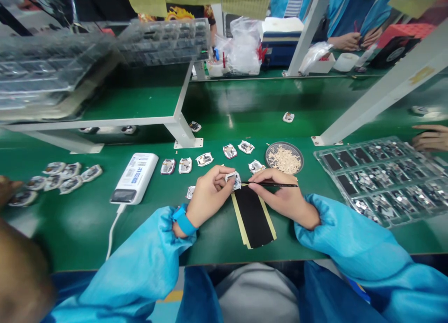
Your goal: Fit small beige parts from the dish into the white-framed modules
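The left fingers clamp a small white casing; the right fingers pinch dark tweezers at its edge. Just below lies a black strip on the green worktop, a dish beyond.

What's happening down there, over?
Left hand gripping small white-rimmed part. Right hand holding thin dark tool at it. Black strip just below.

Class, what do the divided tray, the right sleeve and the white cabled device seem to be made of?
Divided tray: likely clear, glossy plastic; green table shows through.
Right sleeve: smooth, slightly shiny fabric, maybe synthetic; it gathers at the wrist.
White cabled device: smooth, probably plastic; rigid-looking shell.
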`<state>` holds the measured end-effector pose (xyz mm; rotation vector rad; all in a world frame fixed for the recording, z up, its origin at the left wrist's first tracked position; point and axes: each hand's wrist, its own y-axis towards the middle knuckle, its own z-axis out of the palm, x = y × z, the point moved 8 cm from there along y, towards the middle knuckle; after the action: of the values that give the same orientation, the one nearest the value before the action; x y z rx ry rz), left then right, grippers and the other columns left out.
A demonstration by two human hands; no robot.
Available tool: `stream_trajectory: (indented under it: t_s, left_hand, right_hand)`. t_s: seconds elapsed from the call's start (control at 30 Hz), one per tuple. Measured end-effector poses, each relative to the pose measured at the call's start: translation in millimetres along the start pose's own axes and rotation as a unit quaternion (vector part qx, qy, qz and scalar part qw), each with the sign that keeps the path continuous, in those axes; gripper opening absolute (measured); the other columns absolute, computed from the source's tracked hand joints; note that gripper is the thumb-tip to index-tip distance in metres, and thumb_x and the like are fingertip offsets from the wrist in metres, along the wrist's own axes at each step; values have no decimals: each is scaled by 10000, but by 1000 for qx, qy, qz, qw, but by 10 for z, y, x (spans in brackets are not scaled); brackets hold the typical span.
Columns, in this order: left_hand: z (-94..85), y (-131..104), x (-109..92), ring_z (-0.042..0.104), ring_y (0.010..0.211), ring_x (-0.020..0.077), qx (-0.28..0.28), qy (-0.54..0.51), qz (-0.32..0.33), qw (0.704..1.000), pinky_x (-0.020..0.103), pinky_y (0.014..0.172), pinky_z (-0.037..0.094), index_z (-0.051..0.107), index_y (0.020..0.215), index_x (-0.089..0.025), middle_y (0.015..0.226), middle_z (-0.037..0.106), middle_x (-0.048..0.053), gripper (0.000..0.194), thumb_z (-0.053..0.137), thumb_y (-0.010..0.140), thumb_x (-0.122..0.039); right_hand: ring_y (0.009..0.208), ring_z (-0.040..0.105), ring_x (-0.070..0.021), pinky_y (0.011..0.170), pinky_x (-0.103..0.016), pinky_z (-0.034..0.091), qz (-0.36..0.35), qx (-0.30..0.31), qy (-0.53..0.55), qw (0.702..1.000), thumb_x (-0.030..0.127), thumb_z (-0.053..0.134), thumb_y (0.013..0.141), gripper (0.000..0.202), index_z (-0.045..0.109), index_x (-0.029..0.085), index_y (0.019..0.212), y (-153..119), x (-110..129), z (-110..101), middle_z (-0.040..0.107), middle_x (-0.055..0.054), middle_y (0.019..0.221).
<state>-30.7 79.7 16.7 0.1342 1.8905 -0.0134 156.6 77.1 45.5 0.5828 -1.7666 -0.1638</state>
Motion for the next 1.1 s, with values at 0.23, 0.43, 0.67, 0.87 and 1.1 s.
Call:
stream_trajectory:
  t_s: [0.23, 0.43, 0.67, 0.87, 1.1]
  left_hand:
    - [21, 62, 59, 691, 743, 176, 25, -77, -47, 996, 277, 658, 551, 673, 1040, -161, 889, 734, 66, 301, 753, 844, -375]
    - [50, 100, 101, 707, 746, 192, 58, -105, -68, 990, 267, 638, 557, 645, 1053, -158, 891, 736, 75, 380, 783, 812, -418]
    - [169, 33, 27, 751, 810, 259, 124, -111, -75, 983, 247, 516, 530, 520, 1309, -198, 995, 711, 86, 634, 793, 791, -441]
    - [201, 35, 49, 713, 663, 191, 124, -60, -81, 987, 227, 481, 505, 647, 1065, -173, 872, 705, 57, 436, 786, 791, -482]
    - [272, -8, 126, 661, 570, 151, 131, -107, -134, 976, 169, 401, 322, 623, 940, -173, 756, 704, 38, 403, 780, 796, -515]
  right_hand:
    - [919, 728, -196, 841, -369, 604, 99, 76, 139, 982, 345, 794, 838, 226, 633, 188, 826, 103, -174, 17, 752, -64, 948]
    - [809, 727, -192, 739, -353, 615, 142, 35, 195, 970, 562, 696, 878, 386, 581, 194, 870, 193, -50, -448, 738, -74, 925]
    - [611, 566, -154, 612, -284, 442, 189, -108, -386, 896, 447, 620, 921, 309, 650, 183, 765, -28, 63, -2366, 634, -23, 670]
    - [746, 672, -210, 684, -287, 450, 333, 28, -530, 779, 345, 757, 780, 229, 746, 204, 960, -773, -573, -2815, 747, -49, 837]
    - [700, 657, -226, 637, -310, 440, 318, -31, -563, 763, 380, 715, 812, 200, 685, 185, 843, -868, -468, -2781, 722, -61, 776]
